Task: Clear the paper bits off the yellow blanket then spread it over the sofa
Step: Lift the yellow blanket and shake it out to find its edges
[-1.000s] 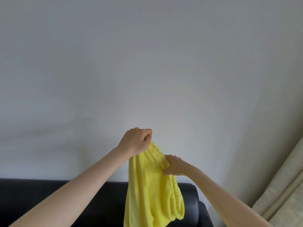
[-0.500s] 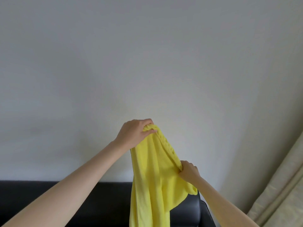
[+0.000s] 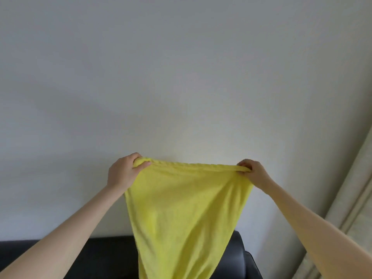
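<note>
The yellow blanket [image 3: 181,214] hangs in the air in front of me, its top edge stretched taut between my hands. My left hand [image 3: 122,172] grips the left end of that edge. My right hand [image 3: 252,174] pinches the right end. The cloth narrows downward and runs out of view at the bottom. Behind it, the back of the black sofa [image 3: 100,256] crosses the lower part of the view. No paper bits show on the blanket's visible side.
A plain white wall [image 3: 181,77] fills most of the view behind the sofa. A beige curtain [image 3: 354,208] hangs at the right edge, beside the sofa's right arm [image 3: 249,262].
My right hand slid along the blanket's edge to the right and rose level with my left hand. The bunched cloth opened into a wide stretched sheet.
</note>
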